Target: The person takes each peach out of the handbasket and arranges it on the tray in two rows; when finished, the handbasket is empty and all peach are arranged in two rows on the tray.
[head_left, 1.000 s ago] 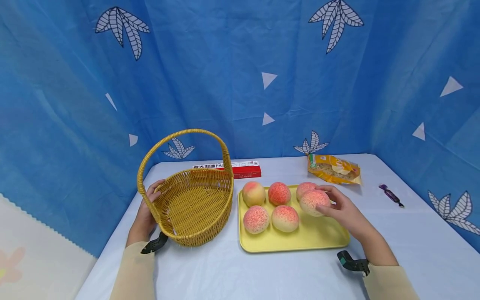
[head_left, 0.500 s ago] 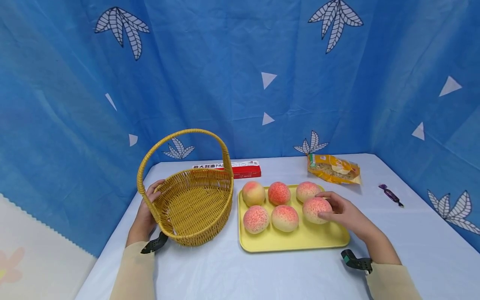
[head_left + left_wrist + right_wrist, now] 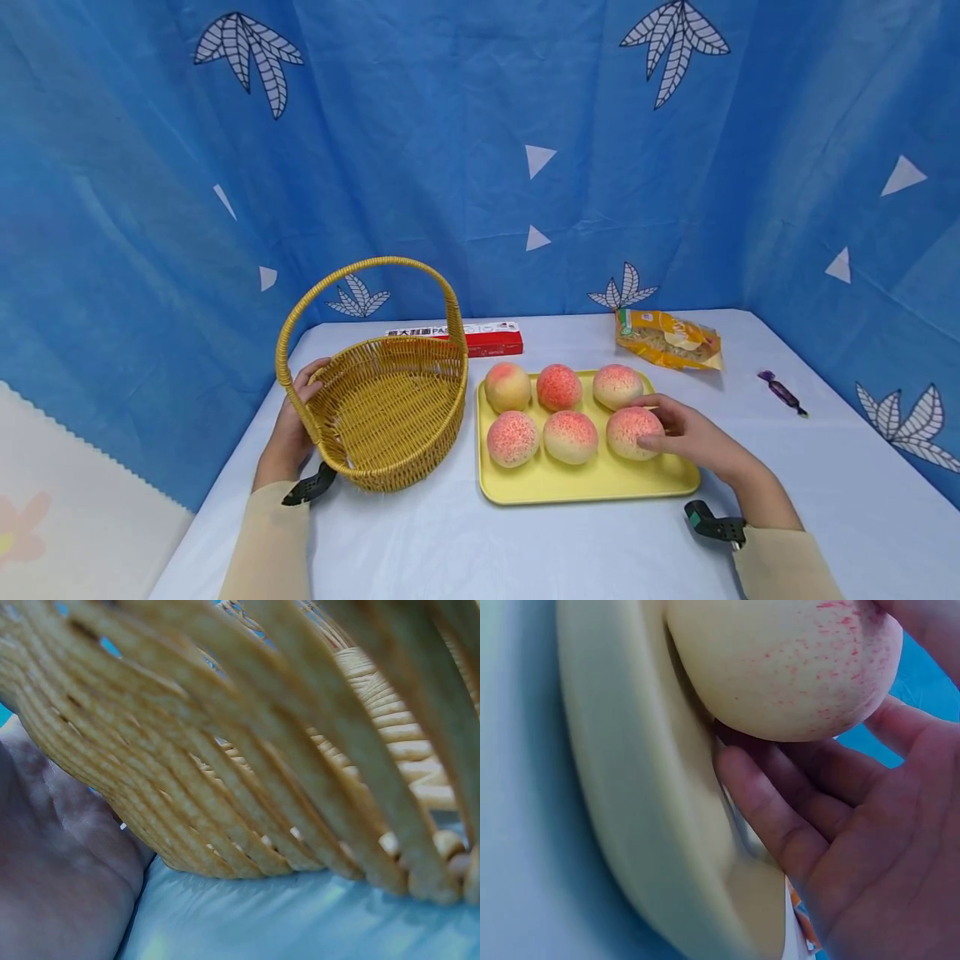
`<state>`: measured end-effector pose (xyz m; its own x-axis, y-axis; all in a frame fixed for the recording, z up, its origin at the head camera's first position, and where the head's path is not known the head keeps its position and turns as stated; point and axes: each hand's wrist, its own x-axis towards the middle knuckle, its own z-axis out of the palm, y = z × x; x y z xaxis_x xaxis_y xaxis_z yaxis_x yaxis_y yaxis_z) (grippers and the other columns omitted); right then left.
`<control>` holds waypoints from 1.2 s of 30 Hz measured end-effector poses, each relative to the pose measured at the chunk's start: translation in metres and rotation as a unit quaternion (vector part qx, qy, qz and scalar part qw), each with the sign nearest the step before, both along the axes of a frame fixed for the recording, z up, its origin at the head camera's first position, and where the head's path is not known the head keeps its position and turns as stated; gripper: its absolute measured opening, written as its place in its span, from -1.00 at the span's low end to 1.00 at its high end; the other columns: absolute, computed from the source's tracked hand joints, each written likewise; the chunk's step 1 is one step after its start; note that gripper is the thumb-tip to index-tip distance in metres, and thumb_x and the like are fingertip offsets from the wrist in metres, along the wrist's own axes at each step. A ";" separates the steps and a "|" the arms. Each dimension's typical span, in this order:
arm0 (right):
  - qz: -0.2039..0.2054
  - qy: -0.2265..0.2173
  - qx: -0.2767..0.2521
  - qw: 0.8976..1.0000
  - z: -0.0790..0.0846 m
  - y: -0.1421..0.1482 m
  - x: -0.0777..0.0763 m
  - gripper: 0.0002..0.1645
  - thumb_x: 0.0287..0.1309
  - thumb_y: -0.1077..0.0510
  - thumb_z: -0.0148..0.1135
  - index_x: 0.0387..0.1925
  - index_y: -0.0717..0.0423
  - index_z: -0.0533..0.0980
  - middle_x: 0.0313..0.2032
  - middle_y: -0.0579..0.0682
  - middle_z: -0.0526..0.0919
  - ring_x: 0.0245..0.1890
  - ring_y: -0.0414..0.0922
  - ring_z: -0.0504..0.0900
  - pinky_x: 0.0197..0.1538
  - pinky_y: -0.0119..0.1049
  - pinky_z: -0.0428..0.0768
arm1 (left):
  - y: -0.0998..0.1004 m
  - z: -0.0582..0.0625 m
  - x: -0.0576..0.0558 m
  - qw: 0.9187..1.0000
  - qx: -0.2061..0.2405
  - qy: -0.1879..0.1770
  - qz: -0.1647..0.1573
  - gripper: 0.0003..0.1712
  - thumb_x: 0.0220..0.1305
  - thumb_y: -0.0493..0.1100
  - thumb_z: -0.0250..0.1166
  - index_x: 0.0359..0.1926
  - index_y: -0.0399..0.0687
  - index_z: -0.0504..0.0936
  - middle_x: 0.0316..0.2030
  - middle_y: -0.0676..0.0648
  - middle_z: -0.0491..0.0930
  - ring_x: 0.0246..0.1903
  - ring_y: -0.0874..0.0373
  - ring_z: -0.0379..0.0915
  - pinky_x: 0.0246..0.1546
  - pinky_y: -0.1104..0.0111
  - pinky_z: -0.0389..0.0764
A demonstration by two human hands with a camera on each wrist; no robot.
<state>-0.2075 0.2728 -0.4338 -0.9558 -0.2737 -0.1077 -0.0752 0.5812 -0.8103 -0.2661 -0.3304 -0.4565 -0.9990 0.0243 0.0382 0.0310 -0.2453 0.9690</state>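
Observation:
At the left of the head view stands a golden wicker basket (image 3: 420,467) with a tall arched handle; no fruit lies inside. My left hand (image 3: 288,429) grips its left side, fingertips over the rim; the left wrist view has the palm (image 3: 60,862) against the weave. My right hand (image 3: 701,437) holds a pink-speckled peach (image 3: 632,433) at the front right of the yellow tray (image 3: 592,487). In the right wrist view the thumb and fingers (image 3: 761,806) surround this peach, which sits low over the tray. Several other peaches (image 3: 572,437) stand in two rows on the tray.
Behind the basket lies a red and white pasta box (image 3: 491,340). An orange bag of pasta (image 3: 667,337) is at the back right, and a purple wrapped candy (image 3: 782,392) lies near the table's right edge. Blue curtains surround the white table (image 3: 405,542).
My right hand has lowered the peach onto the tray and shifted it slightly right and nearer, uncovering the peach behind. My left hand and the basket have stayed put.

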 end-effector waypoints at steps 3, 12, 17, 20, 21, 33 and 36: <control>0.011 -0.005 -0.008 1.000 0.000 0.001 0.000 -0.27 0.24 -0.08 0.31 0.35 0.06 0.31 0.29 0.23 0.46 0.25 0.17 0.46 0.22 0.14 0.52 | 0.000 0.000 0.000 1.000 0.000 0.003 -0.002 -0.48 0.55 -0.10 -0.03 0.45 0.15 0.20 0.19 0.06 0.40 0.03 0.20 0.50 0.01 0.44 0.59; 0.040 -0.014 -0.025 0.999 0.001 0.007 0.002 -0.22 0.23 -0.03 0.33 0.38 0.09 0.26 0.32 0.19 0.41 0.29 0.15 0.41 0.20 -0.17 0.48 | 0.002 0.003 0.001 1.000 -0.012 0.005 -0.001 -0.47 0.54 -0.09 -0.02 0.46 0.14 0.19 0.20 0.06 0.39 0.05 0.20 0.48 0.03 0.45 0.57; 0.040 -0.009 -0.023 0.999 0.001 0.008 0.003 -0.21 0.24 -0.04 0.32 0.40 0.09 0.26 0.34 0.20 0.40 0.29 0.16 0.41 0.19 -0.18 0.49 | 0.004 0.006 0.004 1.000 -0.012 -0.011 0.000 -0.46 0.53 -0.07 0.02 0.46 0.16 0.19 0.20 0.07 0.40 0.05 0.21 0.49 0.05 0.45 0.56; 0.032 0.003 -0.022 0.999 0.001 0.007 0.003 -0.29 0.30 -0.04 0.25 0.38 0.09 0.29 0.32 0.19 0.44 0.28 0.16 0.43 0.18 -0.17 0.50 | 0.004 0.010 0.005 1.000 -0.006 -0.029 0.002 -0.45 0.52 -0.06 0.05 0.45 0.21 0.21 0.19 0.08 0.43 0.04 0.21 0.53 0.04 0.43 0.58; 0.027 0.008 -0.022 0.999 0.001 0.006 0.003 -0.32 0.32 -0.05 0.23 0.38 0.08 0.31 0.31 0.18 0.45 0.28 0.16 0.43 0.17 -0.16 0.50 | 0.003 0.011 0.006 0.999 -0.006 -0.033 0.003 -0.44 0.51 -0.05 0.06 0.45 0.22 0.20 0.18 0.09 0.45 0.03 0.21 0.55 0.04 0.42 0.59; -0.101 0.074 0.013 0.992 0.019 -0.003 -0.005 -0.40 0.39 -0.22 0.10 0.23 0.10 0.44 0.15 0.15 0.58 0.14 0.05 0.52 0.13 -0.08 0.59 | -0.011 0.029 -0.001 0.989 -0.119 -0.088 0.026 -0.30 0.45 0.13 0.14 0.50 0.19 0.16 0.09 0.23 0.57 0.05 0.32 0.52 0.26 0.30 0.41; -0.100 0.092 0.018 0.991 0.031 -0.007 -0.008 -0.41 0.41 -0.19 0.08 0.24 0.12 0.43 0.18 0.18 0.56 0.18 0.11 0.49 0.18 0.11 0.54 | -0.011 0.040 0.001 0.984 -0.158 -0.080 0.038 -0.26 0.41 0.23 0.15 0.50 0.21 0.18 0.35 0.08 0.43 0.31 0.10 0.35 0.45 -0.04 0.14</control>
